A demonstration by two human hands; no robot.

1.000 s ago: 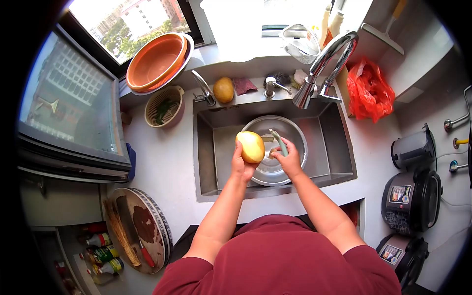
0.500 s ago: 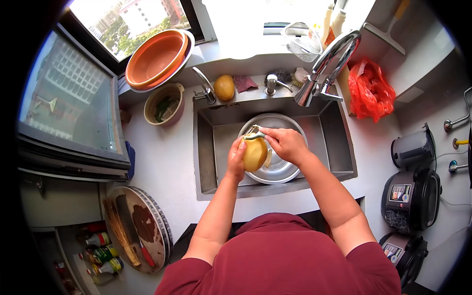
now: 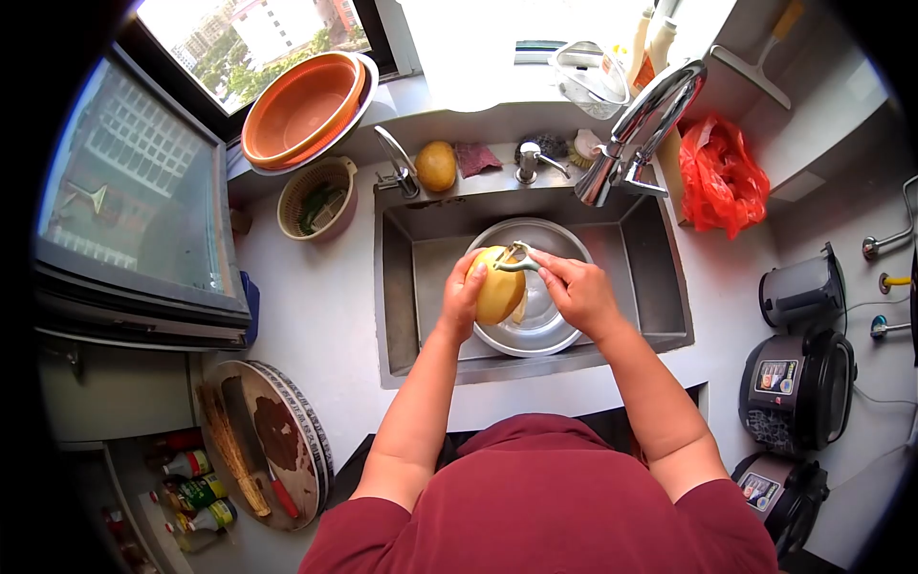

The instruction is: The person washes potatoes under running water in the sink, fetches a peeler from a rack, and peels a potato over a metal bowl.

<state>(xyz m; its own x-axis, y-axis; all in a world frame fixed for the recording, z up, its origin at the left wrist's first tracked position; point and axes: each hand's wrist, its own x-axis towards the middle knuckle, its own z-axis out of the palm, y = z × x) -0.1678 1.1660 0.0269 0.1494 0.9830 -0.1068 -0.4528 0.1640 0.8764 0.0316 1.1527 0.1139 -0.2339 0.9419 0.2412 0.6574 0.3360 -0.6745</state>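
Observation:
My left hand [image 3: 462,295] is closed round the left side of a large yellow potato [image 3: 499,295], partly peeled and pale. In my right hand [image 3: 580,290] is a peeler [image 3: 517,260], its blade end against the potato's upper part. Both hands are above a round metal basin [image 3: 545,342] that sits in the steel sink [image 3: 626,268]. A peel strip [image 3: 519,312] shows just below the potato, over the basin. Part of the potato's left side is hidden by my fingers.
Behind the sink stand a chrome faucet [image 3: 639,129], a soap pump [image 3: 527,165] and another round yellow-brown potato [image 3: 436,167]. A plastic basket [image 3: 341,230] and orange bowls [image 3: 296,110] are at left. A red bag [image 3: 724,177] and cookers [image 3: 779,378] stand right. A cutting board [image 3: 273,445] holds a red-handled knife [image 3: 284,493].
My right hand has moved right and slightly down with the peeler. The potato has turned a little in my left hand, and the peeler's head shows more clearly.

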